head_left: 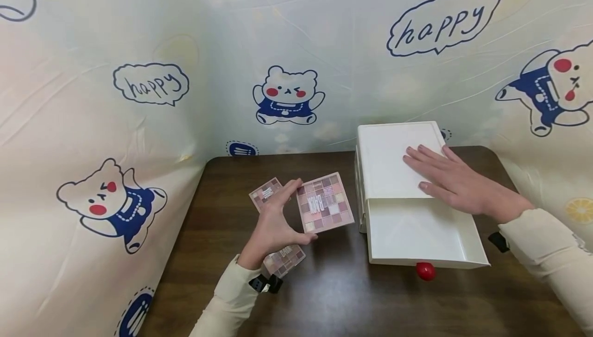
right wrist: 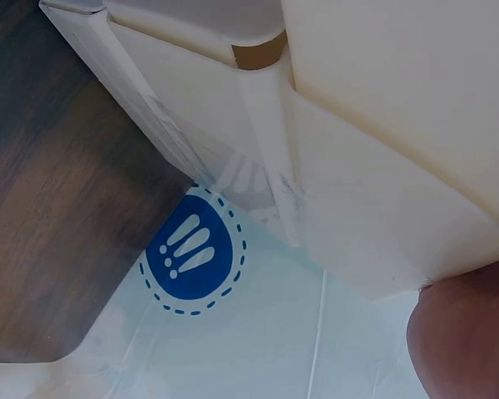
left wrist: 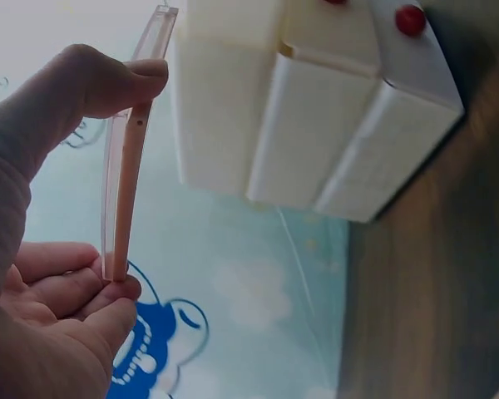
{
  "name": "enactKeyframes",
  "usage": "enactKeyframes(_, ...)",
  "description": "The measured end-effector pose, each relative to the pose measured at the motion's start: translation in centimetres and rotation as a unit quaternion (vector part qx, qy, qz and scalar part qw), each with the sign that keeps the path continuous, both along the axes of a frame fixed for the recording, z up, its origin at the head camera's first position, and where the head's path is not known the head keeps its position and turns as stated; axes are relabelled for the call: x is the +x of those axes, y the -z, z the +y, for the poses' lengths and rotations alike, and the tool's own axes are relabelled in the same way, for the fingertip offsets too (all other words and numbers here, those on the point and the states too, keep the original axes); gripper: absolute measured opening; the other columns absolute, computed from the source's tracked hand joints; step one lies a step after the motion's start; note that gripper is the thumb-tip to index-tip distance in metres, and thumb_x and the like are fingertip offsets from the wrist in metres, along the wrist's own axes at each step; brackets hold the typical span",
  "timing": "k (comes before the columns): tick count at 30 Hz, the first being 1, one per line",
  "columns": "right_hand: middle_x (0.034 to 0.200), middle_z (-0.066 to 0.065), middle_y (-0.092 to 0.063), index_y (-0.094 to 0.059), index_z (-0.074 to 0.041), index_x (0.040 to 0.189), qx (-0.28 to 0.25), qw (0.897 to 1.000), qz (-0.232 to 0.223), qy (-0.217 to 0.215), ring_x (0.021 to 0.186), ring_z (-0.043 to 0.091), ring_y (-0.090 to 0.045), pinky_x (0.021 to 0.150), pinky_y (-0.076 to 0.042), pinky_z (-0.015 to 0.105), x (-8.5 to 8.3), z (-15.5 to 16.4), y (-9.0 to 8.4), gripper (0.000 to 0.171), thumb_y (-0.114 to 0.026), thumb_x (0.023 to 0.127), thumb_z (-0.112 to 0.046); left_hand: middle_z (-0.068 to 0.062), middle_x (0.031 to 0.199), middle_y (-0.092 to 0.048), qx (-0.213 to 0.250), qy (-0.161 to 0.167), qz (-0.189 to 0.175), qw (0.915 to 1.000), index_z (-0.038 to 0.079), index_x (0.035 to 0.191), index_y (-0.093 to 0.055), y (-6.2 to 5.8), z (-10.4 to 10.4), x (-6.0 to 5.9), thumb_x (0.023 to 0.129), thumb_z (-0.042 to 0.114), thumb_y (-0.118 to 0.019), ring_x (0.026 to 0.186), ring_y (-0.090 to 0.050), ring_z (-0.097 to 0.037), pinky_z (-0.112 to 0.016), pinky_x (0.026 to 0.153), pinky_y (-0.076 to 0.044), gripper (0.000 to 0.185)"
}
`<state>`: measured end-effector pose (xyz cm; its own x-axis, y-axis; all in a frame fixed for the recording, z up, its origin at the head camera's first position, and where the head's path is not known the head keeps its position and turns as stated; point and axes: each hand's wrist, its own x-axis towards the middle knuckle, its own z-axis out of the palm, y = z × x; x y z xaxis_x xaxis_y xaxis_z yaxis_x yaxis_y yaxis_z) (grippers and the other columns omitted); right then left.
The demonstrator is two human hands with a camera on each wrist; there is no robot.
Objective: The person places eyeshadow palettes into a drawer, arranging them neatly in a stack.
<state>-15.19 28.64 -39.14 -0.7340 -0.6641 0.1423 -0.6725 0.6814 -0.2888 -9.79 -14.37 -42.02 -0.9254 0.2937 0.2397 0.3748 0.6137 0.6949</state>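
On the left side of the dark wooden table (head_left: 217, 275), a small eyeshadow palette (head_left: 265, 193) lies flat toward the back, its checkered pink lid facing up. Just in front of it, the left hand (head_left: 273, 224) grasps a larger square eyeshadow palette (head_left: 325, 203) by its left edge, thumb on one side and fingers curled on the other, holding it tilted just above the tabletop. The left wrist view shows this palette edge-on (left wrist: 125, 191), thin and pinkish, pinched between the thumb (left wrist: 108, 83) at the top and the fingertips (left wrist: 108, 291) below. A third palette (head_left: 284, 260) lies on the table under the left wrist, partly hidden by the cream sleeve (head_left: 229, 296).

Just right of the held palette stands a white drawer box (head_left: 394, 152), close beside it but apart. Its top drawer (head_left: 417, 234) is pulled out toward the person, and a red round knob (head_left: 425, 271) sits at the drawer's front. The right hand (head_left: 449, 177) rests flat on the box's top, fingers straight and spread, gripping nothing. The right wrist view shows only the box's white side (right wrist: 382, 150) up close and a fingertip at the corner.

A cartoon bear cloth (head_left: 287, 95) printed with "happy" bubbles hangs behind and to both sides of the table.
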Motion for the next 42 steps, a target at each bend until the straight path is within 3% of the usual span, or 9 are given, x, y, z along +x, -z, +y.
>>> enactKeyframes(12,0.165,0.009,-0.021,-0.027,-0.016,0.16,0.007,1.0,-0.006,0.013,0.152,0.031,-0.011,0.119,0.005,0.051,0.1,0.0,0.1,0.065,-0.051,0.103,-0.033,-0.007,0.154,-0.044,0.02,0.062,0.034,0.9973,0.012,0.151,-0.045,-2.3,1.9,1.0,0.052,0.037,-0.097,0.138,-0.041,-0.029,-0.061,0.108,-0.034,0.115)
enactKeyframes(31,0.165,0.009,-0.021,-0.028,-0.016,0.16,0.003,1.0,-0.014,0.021,0.152,0.032,-0.011,0.119,0.005,0.051,0.2,-0.1,0.0,0.064,-0.051,0.103,-0.034,-0.004,0.153,-0.044,0.031,0.141,0.011,0.9895,0.009,0.151,-0.045,-3.1,6.2,1.0,0.052,0.033,-0.099,0.136,-0.041,-0.016,-0.047,0.106,-0.043,0.114)
enactKeyframes(42,0.166,0.007,-0.02,-0.027,-0.018,0.161,0.015,0.999,-0.009,0.03,0.152,0.031,-0.01,0.119,0.004,0.052,0.1,-0.1,0.1,0.065,-0.05,0.103,-0.038,-0.003,0.153,-0.043,0.035,0.168,-0.015,0.985,0.01,0.152,-0.043,-3.4,8.6,1.2,0.055,0.033,-0.097,0.137,-0.039,-0.016,-0.05,0.106,-0.041,0.113)
